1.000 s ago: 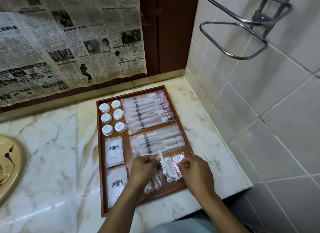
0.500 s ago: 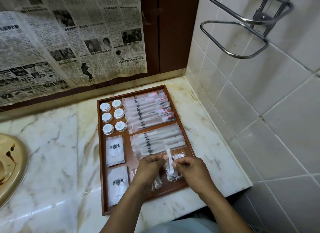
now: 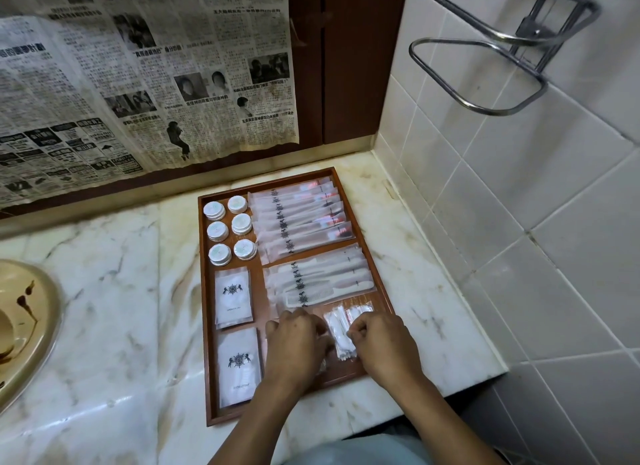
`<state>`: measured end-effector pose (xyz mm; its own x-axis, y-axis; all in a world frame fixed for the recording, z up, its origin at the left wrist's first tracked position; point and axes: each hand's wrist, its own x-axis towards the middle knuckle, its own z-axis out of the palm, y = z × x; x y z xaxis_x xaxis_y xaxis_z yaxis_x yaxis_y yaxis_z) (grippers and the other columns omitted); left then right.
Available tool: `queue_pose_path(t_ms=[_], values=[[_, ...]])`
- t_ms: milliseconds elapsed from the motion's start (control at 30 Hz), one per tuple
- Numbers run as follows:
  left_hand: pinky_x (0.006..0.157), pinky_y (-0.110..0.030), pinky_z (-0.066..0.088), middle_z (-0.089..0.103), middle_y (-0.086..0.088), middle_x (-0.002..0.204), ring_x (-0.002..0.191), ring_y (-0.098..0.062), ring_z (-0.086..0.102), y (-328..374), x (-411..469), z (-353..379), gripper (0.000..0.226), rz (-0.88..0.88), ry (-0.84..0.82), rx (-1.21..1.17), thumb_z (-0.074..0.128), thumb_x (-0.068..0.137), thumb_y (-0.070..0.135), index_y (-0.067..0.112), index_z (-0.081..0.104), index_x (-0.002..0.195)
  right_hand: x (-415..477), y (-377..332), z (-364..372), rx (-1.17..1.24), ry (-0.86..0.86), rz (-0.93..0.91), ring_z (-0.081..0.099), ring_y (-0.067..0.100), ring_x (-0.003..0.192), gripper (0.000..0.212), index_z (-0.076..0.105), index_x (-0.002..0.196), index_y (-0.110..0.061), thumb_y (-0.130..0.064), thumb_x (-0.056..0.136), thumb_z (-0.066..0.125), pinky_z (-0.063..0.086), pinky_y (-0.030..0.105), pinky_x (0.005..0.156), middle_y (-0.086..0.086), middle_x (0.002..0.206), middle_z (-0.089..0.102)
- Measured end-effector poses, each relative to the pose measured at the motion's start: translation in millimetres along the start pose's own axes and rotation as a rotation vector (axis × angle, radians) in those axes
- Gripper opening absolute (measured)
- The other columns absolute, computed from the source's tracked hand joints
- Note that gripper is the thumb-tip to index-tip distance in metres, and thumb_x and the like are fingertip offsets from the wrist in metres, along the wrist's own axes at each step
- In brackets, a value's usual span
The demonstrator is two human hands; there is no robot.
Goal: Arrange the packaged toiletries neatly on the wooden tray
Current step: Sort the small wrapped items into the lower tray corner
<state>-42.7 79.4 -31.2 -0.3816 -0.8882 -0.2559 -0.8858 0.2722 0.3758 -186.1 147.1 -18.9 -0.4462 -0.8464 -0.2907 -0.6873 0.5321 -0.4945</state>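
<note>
A wooden tray (image 3: pixel 203 326) lies on the marble counter. It holds several round white soaps (image 3: pixel 230 229), a fanned row of toothbrush packets (image 3: pixel 299 219), comb packets (image 3: pixel 318 281) and two flat white sachets (image 3: pixel 232 296). Near the tray's front right lies a small clear packet of cotton swabs (image 3: pixel 339 333). My left hand (image 3: pixel 294 343) and my right hand (image 3: pixel 384 343) both have curled fingers and pinch that packet from either side, low over the tray. More small packets are hidden under my left hand.
A beige sink basin (image 3: pixel 20 326) sits at the left. Newspaper (image 3: pixel 138 77) hangs on the back wall. A tiled wall (image 3: pixel 519 222) rises close on the right, with a chrome rack (image 3: pixel 485 59) above. The counter's front edge is just below the tray.
The swab packet, held upright between my hands half a second ago, now lies flat on the tray. Both hands have lowered with it.
</note>
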Motion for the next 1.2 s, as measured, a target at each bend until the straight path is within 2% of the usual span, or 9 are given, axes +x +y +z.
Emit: queue_pose_path(t_ms=[100, 333, 600, 833, 933, 1033, 1100, 1133, 1200], values=[[0.081, -0.036, 0.025, 0.069, 0.013, 0.091, 0.100, -0.013, 0.054, -0.9, 0.4, 1.6, 0.013, 0.000, 0.001, 0.013, 0.066, 0.082, 0.041, 0.033, 0.077, 0.082, -0.4, 0.9, 2.6, -0.022, 0.011, -0.015, 0.065, 0.015, 0.085, 0.011, 0.072, 0.081, -0.024, -0.029, 0.089, 0.065, 0.056, 0.033, 0.069, -0.009, 0.089, 0.069], [0.076, -0.036, 0.018, 0.059, 0.015, 0.096, 0.103, -0.013, 0.047, 2.2, -0.4, 0.1, 0.014, 0.021, 0.002, 0.063, 0.063, 0.085, 0.040, 0.032, 0.074, 0.084, -0.1, 3.1, 3.9, -0.061, 0.052, -0.047, 0.065, 0.017, 0.088, 0.011, 0.074, 0.091, -0.025, -0.029, 0.091, 0.064, 0.056, 0.034, 0.071, -0.006, 0.097, 0.070], [0.077, -0.036, 0.016, 0.061, 0.016, 0.101, 0.105, -0.013, 0.048, 1.7, 0.8, 2.2, 0.015, 0.037, 0.016, 0.078, 0.062, 0.088, 0.041, 0.033, 0.074, 0.091, 1.0, 4.2, 5.7, -0.065, 0.049, -0.055, 0.066, 0.017, 0.096, 0.015, 0.075, 0.102, -0.027, -0.029, 0.092, 0.065, 0.056, 0.032, 0.075, -0.006, 0.106, 0.070], [0.075, -0.036, 0.014, 0.061, 0.014, 0.099, 0.104, -0.013, 0.048, 1.6, 1.1, 0.8, 0.016, 0.043, 0.017, 0.085, 0.060, 0.088, 0.039, 0.032, 0.074, 0.089, 2.3, 7.5, 6.4, -0.018, 0.066, -0.060, 0.067, 0.017, 0.089, 0.014, 0.076, 0.095, -0.027, -0.023, 0.089, 0.064, 0.057, 0.034, 0.071, -0.007, 0.095, 0.072], [0.078, -0.035, 0.018, 0.062, 0.014, 0.098, 0.105, -0.013, 0.048, 0.8, 0.9, -2.6, 0.014, 0.035, 0.024, 0.061, 0.062, 0.086, 0.038, 0.032, 0.074, 0.087, 3.1, 9.6, 3.3, 0.031, 0.087, -0.047, 0.067, 0.015, 0.082, 0.010, 0.076, 0.088, -0.026, -0.023, 0.087, 0.066, 0.057, 0.035, 0.068, -0.008, 0.087, 0.071], [0.082, -0.035, 0.021, 0.065, 0.016, 0.104, 0.111, -0.012, 0.050, -8.2, 2.5, -2.2, 0.012, 0.019, 0.068, 0.007, 0.065, 0.091, 0.038, 0.034, 0.074, 0.098, 5.7, 15.3, -1.9, 0.146, 0.121, -0.060, 0.066, 0.010, 0.077, 0.003, 0.076, 0.084, -0.022, -0.021, 0.086, 0.074, 0.057, 0.034, 0.070, -0.009, 0.082, 0.072], [0.088, -0.035, 0.029, 0.065, 0.017, 0.103, 0.106, -0.009, 0.057, -18.4, 2.2, -4.7, 0.012, 0.026, 0.109, -0.074, 0.065, 0.094, 0.036, 0.036, 0.073, 0.103, 8.0, 22.3, -6.9, 0.256, 0.156, -0.052, 0.067, 0.006, 0.081, 0.008, 0.078, 0.091, -0.022, -0.017, 0.085, 0.076, 0.054, 0.022, 0.075, -0.011, 0.088, 0.073], [0.091, -0.035, 0.038, 0.066, 0.018, 0.100, 0.099, -0.007, 0.061, -24.0, 1.8, -8.3, 0.011, 0.033, 0.133, -0.150, 0.067, 0.094, 0.035, 0.036, 0.074, 0.102, 9.7, 26.5, -10.3, 0.300, 0.178, -0.039, 0.067, 0.004, 0.082, 0.010, 0.078, 0.092, -0.022, -0.016, 0.085, 0.076, 0.051, 0.015, 0.075, -0.011, 0.089, 0.073], [0.081, -0.027, 0.054, 0.070, 0.017, 0.097, 0.085, 0.000, 0.066, -35.5, -1.8, -20.2, 0.009, 0.008, 0.164, -0.352, 0.071, 0.094, 0.031, 0.031, 0.077, 0.100, 14.3, 35.5, -18.4, 0.368, 0.217, 0.019, 0.067, 0.003, 0.082, 0.011, 0.078, 0.091, -0.025, -0.016, 0.085, 0.074, 0.043, 0.004, 0.070, -0.013, 0.086, 0.073]])
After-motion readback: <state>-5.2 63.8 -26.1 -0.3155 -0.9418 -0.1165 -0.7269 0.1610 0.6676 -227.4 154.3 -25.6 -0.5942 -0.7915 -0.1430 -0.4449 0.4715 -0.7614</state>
